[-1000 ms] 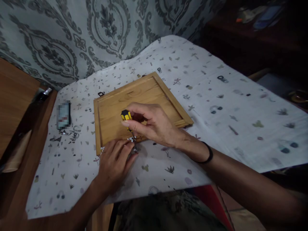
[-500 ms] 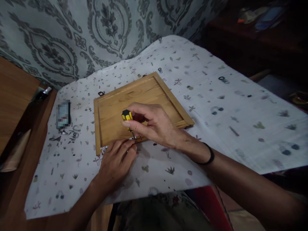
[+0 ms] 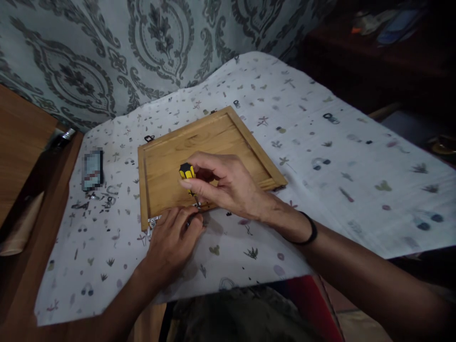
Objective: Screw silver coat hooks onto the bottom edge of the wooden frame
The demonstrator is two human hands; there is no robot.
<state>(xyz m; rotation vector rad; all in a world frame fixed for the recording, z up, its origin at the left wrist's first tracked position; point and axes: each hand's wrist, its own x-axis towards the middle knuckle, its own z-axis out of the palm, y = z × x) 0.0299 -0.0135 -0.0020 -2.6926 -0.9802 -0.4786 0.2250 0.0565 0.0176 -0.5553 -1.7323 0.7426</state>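
Observation:
My right hand (image 3: 228,185) is closed around the yellow and black handle of a screwdriver (image 3: 187,171). The shaft points down to a small metal piece at the near edge of a framed wooden panel (image 3: 199,142), which lies flat on the cloth. Beside the tip, my left hand (image 3: 174,232) has its bent fingers pressed together on that edge, over a silvery metal fitting (image 3: 154,222). The fitting's left end shows past the fingers; the rest is hidden under them. A dark metal loop (image 3: 149,138) sticks out from the panel's far left edge.
A white patterned cloth (image 3: 356,199) covers the table. To the left lies a phone (image 3: 92,169), with several small metal parts (image 3: 109,202) near it. A patterned curtain (image 3: 160,42) hangs behind. Wooden furniture (image 3: 21,142) stands at the left side.
The screwdriver remains in my right hand, its tip at the panel's near edge. My left fingers have shifted very slightly; the view has moved a little.

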